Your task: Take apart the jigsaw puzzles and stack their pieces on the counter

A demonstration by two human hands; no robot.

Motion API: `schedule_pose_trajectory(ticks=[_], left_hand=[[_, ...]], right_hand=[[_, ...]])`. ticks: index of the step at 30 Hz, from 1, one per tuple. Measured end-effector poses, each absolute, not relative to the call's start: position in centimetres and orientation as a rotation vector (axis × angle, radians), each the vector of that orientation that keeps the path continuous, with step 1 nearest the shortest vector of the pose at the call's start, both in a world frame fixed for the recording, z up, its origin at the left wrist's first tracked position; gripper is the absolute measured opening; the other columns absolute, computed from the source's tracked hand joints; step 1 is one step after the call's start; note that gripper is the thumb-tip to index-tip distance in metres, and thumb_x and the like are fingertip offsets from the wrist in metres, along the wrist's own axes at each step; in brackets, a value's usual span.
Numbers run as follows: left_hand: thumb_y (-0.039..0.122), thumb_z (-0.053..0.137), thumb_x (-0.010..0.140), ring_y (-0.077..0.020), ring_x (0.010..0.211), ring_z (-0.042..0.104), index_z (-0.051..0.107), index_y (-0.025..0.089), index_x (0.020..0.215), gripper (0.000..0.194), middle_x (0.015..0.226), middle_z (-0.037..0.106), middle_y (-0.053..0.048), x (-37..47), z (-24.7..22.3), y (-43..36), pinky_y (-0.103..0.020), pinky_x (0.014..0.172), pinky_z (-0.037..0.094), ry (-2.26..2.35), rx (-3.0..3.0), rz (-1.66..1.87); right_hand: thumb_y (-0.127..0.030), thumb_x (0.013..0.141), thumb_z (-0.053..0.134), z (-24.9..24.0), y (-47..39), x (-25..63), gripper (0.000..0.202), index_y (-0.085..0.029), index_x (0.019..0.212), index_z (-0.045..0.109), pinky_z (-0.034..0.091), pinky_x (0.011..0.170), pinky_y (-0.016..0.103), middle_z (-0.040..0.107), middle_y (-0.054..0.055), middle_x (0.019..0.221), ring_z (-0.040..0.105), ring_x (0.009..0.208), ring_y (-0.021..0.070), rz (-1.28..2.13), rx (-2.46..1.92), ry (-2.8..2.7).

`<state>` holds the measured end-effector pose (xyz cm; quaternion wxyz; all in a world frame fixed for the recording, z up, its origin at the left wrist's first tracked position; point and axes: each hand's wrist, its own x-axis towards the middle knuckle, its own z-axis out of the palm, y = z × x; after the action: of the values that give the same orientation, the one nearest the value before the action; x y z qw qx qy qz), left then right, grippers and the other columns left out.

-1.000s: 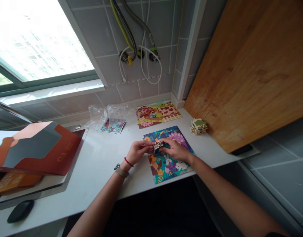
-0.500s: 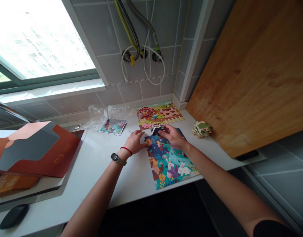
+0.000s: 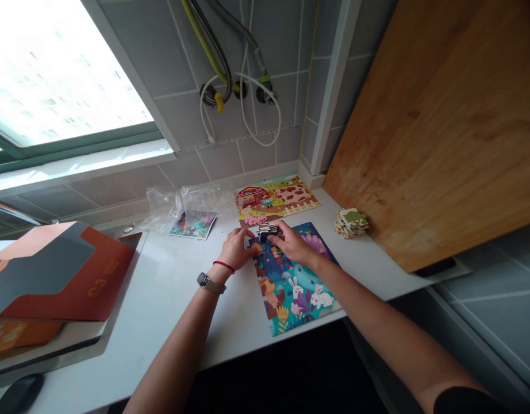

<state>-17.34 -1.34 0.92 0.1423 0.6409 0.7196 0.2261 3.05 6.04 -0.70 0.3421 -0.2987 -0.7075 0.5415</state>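
Note:
My right hand (image 3: 293, 246) grips a small stack of puzzle pieces (image 3: 267, 231), dark on the face and pale at the edges. The stack is over the upper left part of a blue-green puzzle picture (image 3: 306, 276) with white rabbits, a waterfall and plants. At the picture's upper left edge is my left hand (image 3: 236, 253), its thumb and fingers apart and its fingertips close to the stack. Whether those fingertips touch the pieces I cannot tell. The left wrist carries a red cord and a watch.
Behind lies a farm puzzle picture (image 3: 276, 201) with a barn and cow. A pile of puzzle pieces (image 3: 352, 223) stands at right, near a wooden board (image 3: 433, 132). Clear plastic bags (image 3: 196, 198) and a small picture card (image 3: 192, 224) lie left; an orange box (image 3: 105, 276) stands farther left.
My right hand has brought the stack slightly left, nearer my left hand, and turned it so more of the edges show. The whole view has shifted a little.

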Motion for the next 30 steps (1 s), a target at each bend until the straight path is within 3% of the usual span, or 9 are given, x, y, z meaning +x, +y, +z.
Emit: schedule_pose_trajectory(ticks=[4,8,12,19,30], left_hand=[[0.022,0.082,0.067,-0.0245,0.092,0.068,0.065,0.021,0.093,0.031,0.098,0.071,-0.005,-17.1,1.4,-1.9,-0.038,0.086,0.054,1.960,1.784,0.816],[0.028,0.073,0.075,-0.0211,0.076,0.072,0.069,0.021,0.089,0.016,0.082,0.075,-0.003,-17.2,1.7,-2.3,-0.032,0.071,0.056,1.830,1.519,1.004],[0.035,0.076,0.072,-0.0231,0.075,0.075,0.075,0.019,0.089,0.024,0.082,0.078,-0.006,-17.3,1.8,-2.2,-0.035,0.073,0.060,1.761,1.314,1.229],[0.048,0.082,0.069,-0.0260,0.086,0.076,0.076,0.016,0.094,0.042,0.093,0.078,-0.009,-15.6,1.2,-1.7,-0.042,0.084,0.062,1.547,1.159,1.386],[0.060,0.083,0.065,-0.0258,0.090,0.075,0.075,0.014,0.108,0.063,0.104,0.079,-0.012,-15.7,0.7,-2.3,-0.043,0.084,0.064,1.434,1.100,1.316]], right_hand=[[-0.046,0.085,0.070,-1.3,6.4,2.9,0.036,-0.026,0.111,0.056,0.058,0.081,0.034,0.066,0.003,0.111,0.066,0.098,0.0208,1.626,-0.755,-1.621],[-0.048,0.081,0.075,-1.4,6.6,3.0,0.041,-0.025,0.110,0.058,0.057,0.080,0.032,0.069,0.004,0.109,0.067,0.098,0.0197,1.797,-0.656,-1.508],[-0.044,0.081,0.077,-1.1,6.3,3.1,0.035,-0.021,0.105,0.065,0.053,0.094,0.035,0.073,0.004,0.106,0.067,0.100,0.0200,1.782,-0.526,-1.626],[-0.040,0.075,0.081,-1.7,6.2,3.0,0.039,-0.018,0.105,0.068,0.056,0.090,0.038,0.076,0.007,0.103,0.072,0.095,0.0233,1.761,-0.621,-1.641],[-0.035,0.071,0.084,-1.3,6.1,3.2,0.042,-0.019,0.108,0.073,0.052,0.104,0.047,0.076,0.008,0.111,0.072,0.107,0.0279,1.709,-0.652,-1.593]])
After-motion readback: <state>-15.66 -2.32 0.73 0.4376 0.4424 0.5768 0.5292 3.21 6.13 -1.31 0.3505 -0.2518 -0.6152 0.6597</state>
